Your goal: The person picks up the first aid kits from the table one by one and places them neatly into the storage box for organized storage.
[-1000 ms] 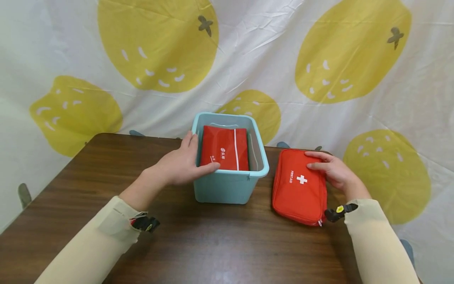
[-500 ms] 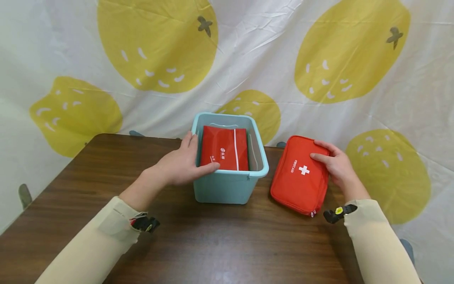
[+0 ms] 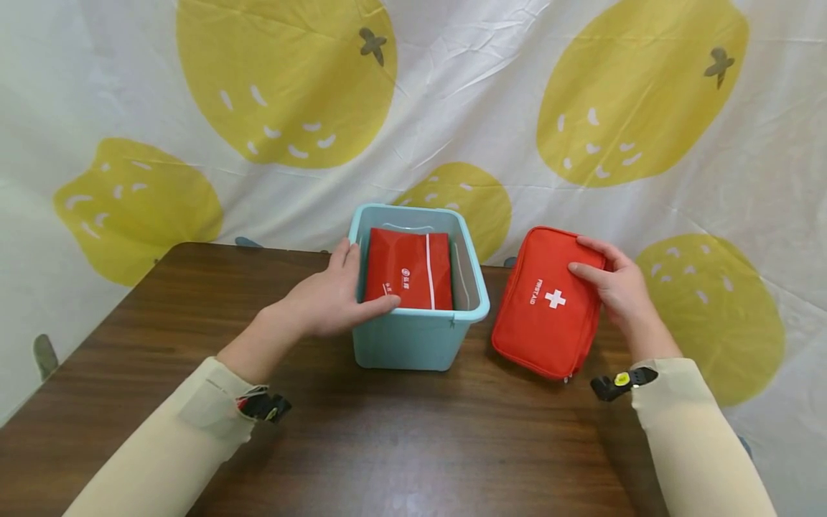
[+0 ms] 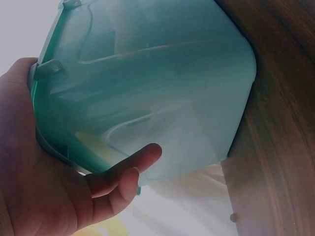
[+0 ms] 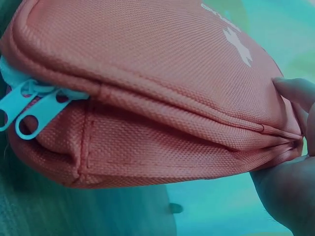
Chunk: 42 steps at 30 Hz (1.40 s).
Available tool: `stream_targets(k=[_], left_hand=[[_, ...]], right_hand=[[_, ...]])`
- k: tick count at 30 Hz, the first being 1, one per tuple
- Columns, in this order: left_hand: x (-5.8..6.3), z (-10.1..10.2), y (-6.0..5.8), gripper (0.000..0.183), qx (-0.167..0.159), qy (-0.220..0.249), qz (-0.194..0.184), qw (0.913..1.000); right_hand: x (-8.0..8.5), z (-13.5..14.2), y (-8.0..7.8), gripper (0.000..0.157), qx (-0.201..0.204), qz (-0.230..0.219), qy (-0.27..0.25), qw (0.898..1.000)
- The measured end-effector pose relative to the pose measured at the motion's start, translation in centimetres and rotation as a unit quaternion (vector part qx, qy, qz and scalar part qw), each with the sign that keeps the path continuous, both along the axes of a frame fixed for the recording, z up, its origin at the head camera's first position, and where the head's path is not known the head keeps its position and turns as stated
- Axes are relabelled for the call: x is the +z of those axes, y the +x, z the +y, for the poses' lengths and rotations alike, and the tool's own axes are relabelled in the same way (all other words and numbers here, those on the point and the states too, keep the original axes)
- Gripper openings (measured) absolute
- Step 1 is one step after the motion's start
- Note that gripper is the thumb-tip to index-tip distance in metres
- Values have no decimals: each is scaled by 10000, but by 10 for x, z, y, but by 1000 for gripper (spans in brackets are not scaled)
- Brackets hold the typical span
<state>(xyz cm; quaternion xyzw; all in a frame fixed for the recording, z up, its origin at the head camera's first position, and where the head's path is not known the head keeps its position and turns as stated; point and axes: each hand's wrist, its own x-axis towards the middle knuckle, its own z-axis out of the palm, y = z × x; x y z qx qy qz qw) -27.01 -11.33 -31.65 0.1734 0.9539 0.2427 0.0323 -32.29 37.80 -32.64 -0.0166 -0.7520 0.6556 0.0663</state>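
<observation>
A light blue plastic bin stands on the table, with a red pouch inside it bearing a white stripe and small white print. My left hand rests at the bin's near left corner; the thumb lies over the front rim and fairly straight fingers touch the outer wall, as the left wrist view shows. To the right, my right hand pinches the upper right edge of a red first-aid bag, thumb on its front and fingers behind. The bag is tilted and raised off the table. Its white zipper pulls hang at one corner.
Dark wood-grain table lies under the bin, its back edge close to a white curtain printed with yellow lemons. A black strap with a small device sits at the right wrist, another strap at the left.
My right hand has gripped the first-aid bag and lifted it upward, tilting it so its top leans right. The left hand and the bin have stayed in place.
</observation>
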Motion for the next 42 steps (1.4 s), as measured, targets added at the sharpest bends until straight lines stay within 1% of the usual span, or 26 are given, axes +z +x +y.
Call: stream_targets(k=[5,10,14,19,22,26,31,35,42], left_hand=[[0,0,0,125,3,-9,19,10000],[0,0,0,125,-30,-2,5,10000],[0,0,-1,126,-43,6,2,10000],[0,0,-1,125,-42,-11,26,10000],[0,0,-1,125,-31,-33,25,10000],[-1,0,-2,126,-40,-13,20,10000],[-1,0,-1,126,-25,37,13,10000],[-1,-1,-1,126,-32,32,6,10000],[-2,-1,-1,124,-55,36,53,10000]], right_hand=[[9,-3,2,62,2,154,16,9999],[16,-7,4,61,78,374,-202,9991],[22,-11,6,59,77,489,-249,9985],[31,-15,8,56,171,705,-640,9953],[36,-17,10,53,148,820,-664,9943],[43,-20,14,50,37,956,-540,9940],[53,-27,18,50,180,1177,-708,9904],[58,-33,22,48,304,1285,-789,9881],[66,-38,29,44,188,1479,-717,9862]])
